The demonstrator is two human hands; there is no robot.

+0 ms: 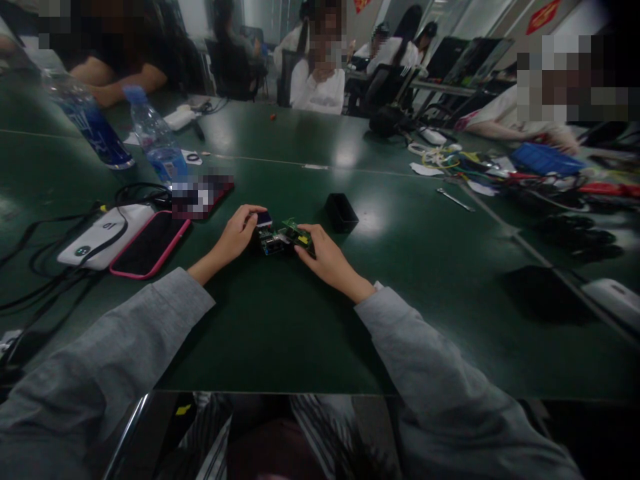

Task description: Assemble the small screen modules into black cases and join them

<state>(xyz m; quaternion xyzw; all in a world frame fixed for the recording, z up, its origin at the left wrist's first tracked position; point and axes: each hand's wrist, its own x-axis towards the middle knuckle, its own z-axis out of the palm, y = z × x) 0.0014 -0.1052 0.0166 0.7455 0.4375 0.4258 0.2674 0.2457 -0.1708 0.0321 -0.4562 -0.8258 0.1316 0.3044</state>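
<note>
Both hands are close together over the middle of the green table (pixel 280 333). Between thumb and fingers, my left hand (pixel 237 233) grips a circuit board (pixel 271 244) with a dark, flat screen-like part at its upper edge. My right hand (pixel 323 257) pinches a second green circuit board (pixel 300 237) that carries a yellow component and a thin green wire. The inner ends of the two boards meet or overlap; whether they are joined I cannot tell. Just beyond my right hand lies an open black box (pixel 342 212), its inside dark.
At left are a pink-edged phone (pixel 150 245), a white power bank (pixel 106 237), black cables and two water bottles (pixel 159 143) (pixel 90 120). A wrench (pixel 455 200), tangled wires and a blue tray (pixel 547 160) lie at right. Several people sit beyond the table.
</note>
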